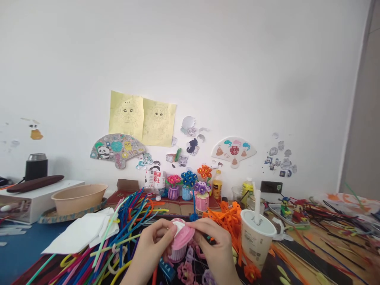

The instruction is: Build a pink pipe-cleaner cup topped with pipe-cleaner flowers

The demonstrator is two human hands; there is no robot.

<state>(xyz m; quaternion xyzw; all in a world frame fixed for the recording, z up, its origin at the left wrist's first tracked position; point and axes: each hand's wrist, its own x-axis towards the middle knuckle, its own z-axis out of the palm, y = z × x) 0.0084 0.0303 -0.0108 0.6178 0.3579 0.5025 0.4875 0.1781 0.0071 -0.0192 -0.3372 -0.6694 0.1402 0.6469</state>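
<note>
My left hand (148,247) and my right hand (215,247) meet low in the middle of the view, both closed on a small pink ribbed pot (180,240) with a white inside, held tilted above the table. Under my hands lie pink and lilac pipe-cleaner flowers (188,271). A heap of coloured pipe cleaners (130,221) spreads to the left of my left hand. A paper drink cup with a straw (255,239) stands just right of my right hand.
Orange pipe cleaners (227,215) lie behind the cup. Little pots of pipe-cleaner flowers (188,186) and bottles (217,186) line the wall. A beige bowl (78,198), white paper sheets (83,231) and a white box (35,200) sit at the left. Toy figures (292,209) stand at the right.
</note>
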